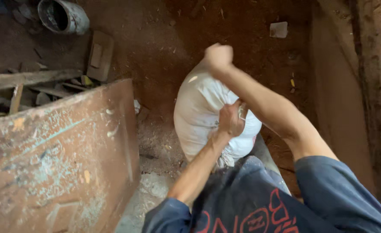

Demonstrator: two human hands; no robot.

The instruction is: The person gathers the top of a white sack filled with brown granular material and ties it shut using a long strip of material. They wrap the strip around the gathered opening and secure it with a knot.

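**rigwatcher:** Red-brown dirt floor (156, 47) fills most of what I'm seeing through the head cam. Biggest thing on it is a worn brown board (61, 159) with flaky pale-blue paint, leaning across the left side. Off to the right there's an earthen wall (341, 99).

**dusty_two:** and the sack?

**rigwatcher:** White sack (199, 112) sits on the dirt about mid-frame, just right of the board, stuffed full and bulging. My right hand (218, 56) is balled up tight on its far top end, fingers curled into the cloth. My left hand (231, 118) is clamped on a bunch of fabric on the near side, fingers pressed together around it.

**dusty_two:** anything else lying around?

**rigwatcher:** Grey metal bucket (63, 16) tipped on its side at top left, well apart from the sack. Some wooden planks (26, 80) behind the board. Smaller stuff: a flat brown block (99, 55) near the bucket and a pale square scrap (279, 29) up top right.
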